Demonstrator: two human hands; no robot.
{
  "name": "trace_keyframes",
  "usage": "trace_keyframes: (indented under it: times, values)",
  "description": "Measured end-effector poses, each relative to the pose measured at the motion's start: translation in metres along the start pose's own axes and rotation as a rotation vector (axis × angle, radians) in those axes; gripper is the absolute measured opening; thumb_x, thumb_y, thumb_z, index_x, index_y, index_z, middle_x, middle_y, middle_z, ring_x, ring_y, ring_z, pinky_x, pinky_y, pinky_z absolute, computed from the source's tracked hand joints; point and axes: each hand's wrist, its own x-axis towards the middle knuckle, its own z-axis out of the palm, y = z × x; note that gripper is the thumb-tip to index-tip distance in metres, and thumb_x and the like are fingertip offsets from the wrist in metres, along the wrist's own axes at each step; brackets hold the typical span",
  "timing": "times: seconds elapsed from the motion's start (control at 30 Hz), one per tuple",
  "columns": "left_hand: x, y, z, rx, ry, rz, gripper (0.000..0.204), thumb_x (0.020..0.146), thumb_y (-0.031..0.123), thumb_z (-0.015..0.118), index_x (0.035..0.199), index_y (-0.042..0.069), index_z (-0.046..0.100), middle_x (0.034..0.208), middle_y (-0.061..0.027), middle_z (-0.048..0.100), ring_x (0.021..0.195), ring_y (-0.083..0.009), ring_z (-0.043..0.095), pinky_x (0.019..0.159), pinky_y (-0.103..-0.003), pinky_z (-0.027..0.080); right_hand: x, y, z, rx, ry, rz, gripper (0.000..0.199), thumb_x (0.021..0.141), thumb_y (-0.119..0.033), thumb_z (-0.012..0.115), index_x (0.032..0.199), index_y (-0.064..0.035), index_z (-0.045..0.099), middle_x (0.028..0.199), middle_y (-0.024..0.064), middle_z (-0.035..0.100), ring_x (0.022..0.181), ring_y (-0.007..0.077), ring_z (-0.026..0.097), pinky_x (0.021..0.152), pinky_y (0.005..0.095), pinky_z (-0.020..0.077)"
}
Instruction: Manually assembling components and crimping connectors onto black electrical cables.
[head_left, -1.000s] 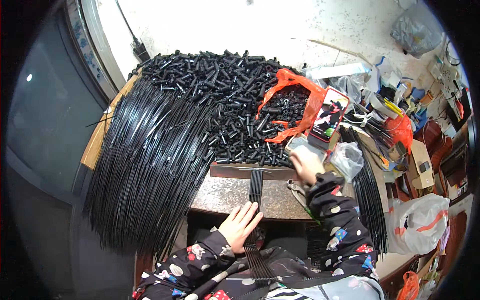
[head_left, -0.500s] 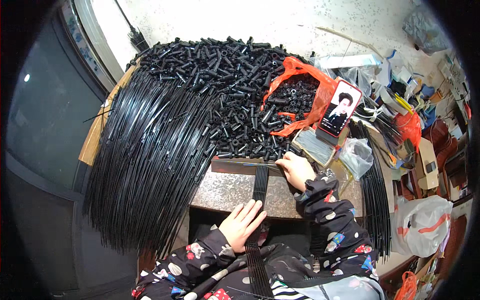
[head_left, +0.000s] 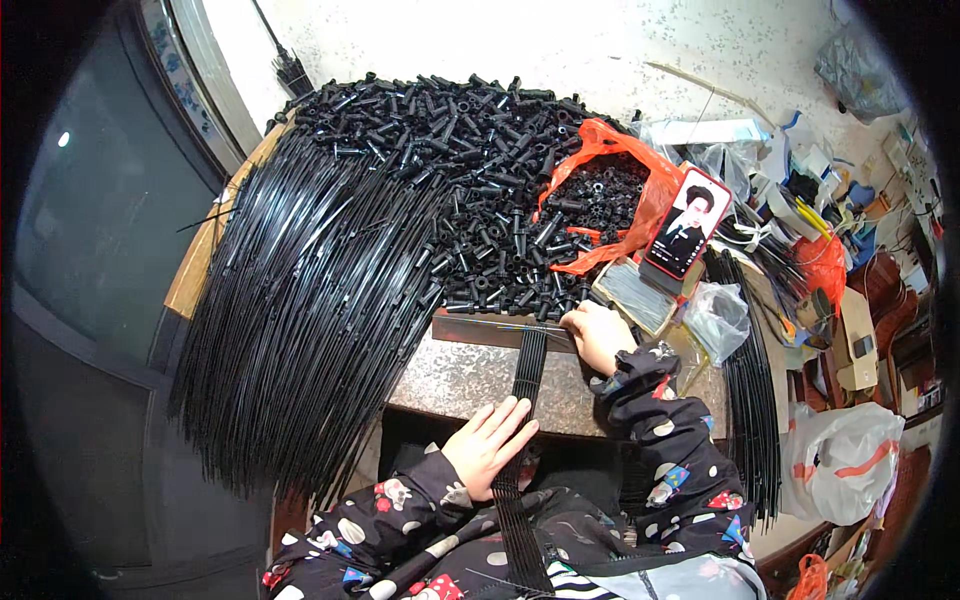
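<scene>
A flat row of thin black rods (head_left: 530,363) runs from the table's front down over my lap. My left hand (head_left: 490,447) lies across it with fingers stretched out, pressing on the rods. The rods' far ends meet a brown bar (head_left: 470,328) on the table, where a thin wire-like strip lies crosswise. At the bar's right end my right hand (head_left: 600,338) is closed, fingertips curled down; what they pinch, if anything, is hidden. Just beyond is a heap of short black tubular pieces (head_left: 480,225).
A large sheaf of black rods (head_left: 300,320) covers the table's left side. An orange bag (head_left: 655,195) holds small black parts. Right of it stand a phone (head_left: 686,222) and a clear bag (head_left: 718,320). More rods (head_left: 750,400) hang off the right edge.
The whole view has shifted slightly to the right. Both hands keep nearly the same places on the rods and at the bar.
</scene>
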Motion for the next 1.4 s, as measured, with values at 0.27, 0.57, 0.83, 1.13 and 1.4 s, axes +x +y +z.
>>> trace_keyframes:
  times: [0.27, 0.57, 0.83, 1.13, 1.4]
  values:
    - [0.003, 0.001, -0.001, 0.002, -0.023, -0.001, 0.092, 0.055, 0.04, 0.068, 0.129, 0.0, 0.031, 0.136, -0.0244, 0.023, 0.126, -0.038, 0.023, 0.1, -0.044, 0.024, -0.001, 0.007, 0.003, 0.114, 0.091, -0.083, 0.012, 0.073, -0.007, 0.057, 0.083, -0.008, 0.062, 0.076, 0.0096, 0.055, 0.074, 0.0285, 0.056, 0.065, 0.0358, 0.0448]
    - [-0.003, 0.0, -0.007, -0.012, -0.033, -0.024, 0.083, 0.06, 0.032, 0.067, 0.128, 0.0, 0.031, 0.135, -0.0239, 0.024, 0.126, -0.0361, 0.024, 0.101, -0.043, 0.023, -0.003, -0.001, 0.003, 0.087, 0.103, -0.095, 0.013, 0.075, -0.009, 0.053, 0.084, -0.0098, 0.062, 0.077, 0.0111, 0.055, 0.073, 0.0303, 0.056, 0.065, 0.0374, 0.0459]
    - [-0.005, 0.0, -0.006, -0.043, -0.019, -0.007, 0.093, 0.053, 0.03, 0.072, 0.129, -0.001, 0.029, 0.135, -0.0241, 0.024, 0.126, -0.0357, 0.024, 0.101, -0.042, 0.022, 0.005, -0.003, 0.006, 0.106, 0.054, -0.117, 0.009, 0.077, -0.009, 0.052, 0.082, -0.0075, 0.059, 0.076, 0.0123, 0.053, 0.073, 0.0307, 0.055, 0.064, 0.0376, 0.0446]
    - [-0.003, -0.001, -0.009, -0.026, -0.048, 0.002, 0.093, 0.052, 0.03, 0.071, 0.129, 0.0, 0.029, 0.136, -0.0236, 0.023, 0.126, -0.0357, 0.025, 0.101, -0.043, 0.024, 0.016, 0.0, 0.007, 0.104, 0.009, -0.214, 0.011, 0.077, -0.008, 0.049, 0.084, -0.0076, 0.057, 0.078, 0.0112, 0.053, 0.074, 0.0303, 0.056, 0.064, 0.0371, 0.0446]
    - [-0.005, -0.004, -0.007, -0.009, -0.047, 0.002, 0.093, 0.053, 0.033, 0.071, 0.129, 0.0, 0.029, 0.136, -0.0238, 0.023, 0.126, -0.036, 0.024, 0.101, -0.043, 0.024, 0.003, 0.022, -0.012, -0.234, 0.102, -0.355, 0.016, 0.072, -0.012, 0.058, 0.087, -0.0113, 0.057, 0.08, 0.0059, 0.054, 0.075, 0.0265, 0.055, 0.062, 0.0347, 0.0455]
